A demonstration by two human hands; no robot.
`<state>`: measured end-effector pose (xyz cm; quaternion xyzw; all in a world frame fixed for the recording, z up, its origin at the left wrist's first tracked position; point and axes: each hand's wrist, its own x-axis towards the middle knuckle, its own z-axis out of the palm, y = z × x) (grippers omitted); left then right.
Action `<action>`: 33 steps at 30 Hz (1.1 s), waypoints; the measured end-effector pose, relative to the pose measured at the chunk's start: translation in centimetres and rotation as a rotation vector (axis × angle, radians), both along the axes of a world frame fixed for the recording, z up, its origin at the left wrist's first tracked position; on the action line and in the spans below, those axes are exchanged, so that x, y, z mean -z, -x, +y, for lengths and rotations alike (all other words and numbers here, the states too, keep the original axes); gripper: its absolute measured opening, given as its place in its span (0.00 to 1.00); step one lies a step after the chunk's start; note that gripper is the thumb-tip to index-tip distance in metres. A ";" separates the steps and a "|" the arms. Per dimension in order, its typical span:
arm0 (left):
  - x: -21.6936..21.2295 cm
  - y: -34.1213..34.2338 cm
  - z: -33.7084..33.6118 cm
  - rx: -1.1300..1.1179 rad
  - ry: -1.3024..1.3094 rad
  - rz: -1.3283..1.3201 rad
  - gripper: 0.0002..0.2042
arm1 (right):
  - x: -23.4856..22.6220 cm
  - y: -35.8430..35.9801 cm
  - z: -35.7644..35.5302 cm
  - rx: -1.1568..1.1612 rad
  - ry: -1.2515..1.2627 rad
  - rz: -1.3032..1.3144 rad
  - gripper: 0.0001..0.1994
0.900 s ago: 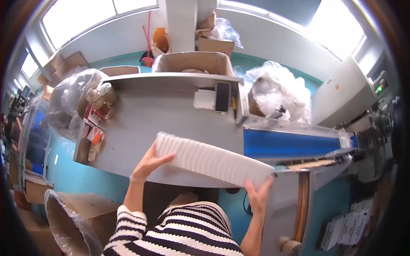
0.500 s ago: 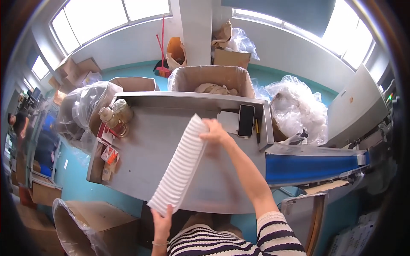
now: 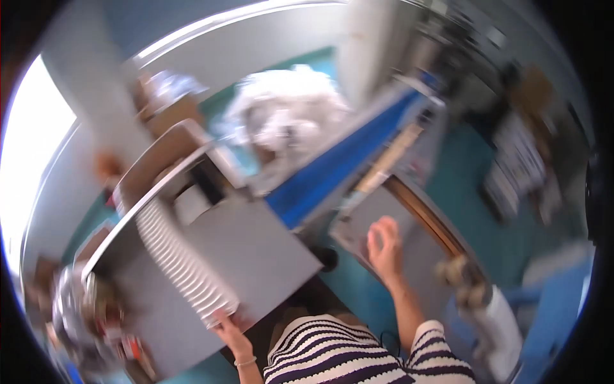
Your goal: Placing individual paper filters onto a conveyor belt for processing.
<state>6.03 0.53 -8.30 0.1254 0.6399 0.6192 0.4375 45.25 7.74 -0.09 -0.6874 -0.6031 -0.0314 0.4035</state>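
A long stack of white, ridged, nested pieces [image 3: 185, 262] slants across the grey metal table [image 3: 256, 256]; their exact kind does not show. My left hand [image 3: 227, 328] grips the stack's near end, by the table's front edge. Away to the right, my right hand [image 3: 386, 249] is raised over a grey surface [image 3: 364, 240], its fingers curved and apart from the thumb, with nothing seen in them. Motion blurs both the hand and the surroundings. Beyond the stack, a dark phone [image 3: 208, 181] and white paper [image 3: 192, 205] lie on the table.
A blue conveyor belt [image 3: 345, 160] runs off beyond the table's right side. Behind stand a large carton [image 3: 141, 160] and a heap of clear plastic bags [image 3: 288, 105]. Bottles and small boxes [image 3: 115, 320] crowd the table's left end. A blurred white roll-like thing [image 3: 502, 333] is at right.
The view has swung to the right. My right hand has let go of the stack's far end and moved away rightward. My left hand still holds the near end.
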 end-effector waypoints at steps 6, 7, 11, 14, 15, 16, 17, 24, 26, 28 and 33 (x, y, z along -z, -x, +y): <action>1.9 -0.8 2.2 -0.017 0.011 0.245 0.39 | 1.3 -19.3 -17.3 1.271 0.389 -0.327 0.29; 3.8 1.5 2.3 0.069 -0.040 0.280 0.40 | 3.2 -20.8 -19.2 1.092 0.369 -0.076 0.33; 0.7 2.0 1.5 0.286 0.038 0.143 0.31 | 2.3 -17.8 -23.7 0.944 0.342 0.000 0.33; 0.3 0.8 2.4 0.330 0.128 -0.003 0.21 | 2.1 -16.0 -29.4 0.905 0.256 0.045 0.38; 0.4 0.9 2.2 0.391 0.143 -0.041 0.22 | 1.6 -15.5 -31.7 0.900 0.156 0.050 0.39; 0.5 2.6 2.1 0.416 0.141 -0.069 0.23 | 1.6 -15.1 -33.0 0.870 0.110 0.101 0.41; 1.4 3.7 2.6 0.370 0.107 -0.058 0.25 | 2.2 -15.1 -35.2 0.950 0.103 0.078 0.40; 2.6 4.4 3.0 0.314 0.140 0.101 0.21 | 1.4 -21.8 -53.8 1.211 0.256 0.022 0.34; 4.0 5.5 2.7 0.581 -0.042 1.065 0.27 | 1.3 -22.9 -56.5 1.495 0.428 0.001 0.36; 1.9 3.1 2.2 0.660 0.016 0.965 0.32 | 1.5 -22.8 -57.2 1.696 0.605 -0.032 0.27; -5.2 -4.9 -0.2 0.276 0.118 0.226 0.30 | 0.2 -15.7 -40.8 1.239 -0.007 -0.004 0.09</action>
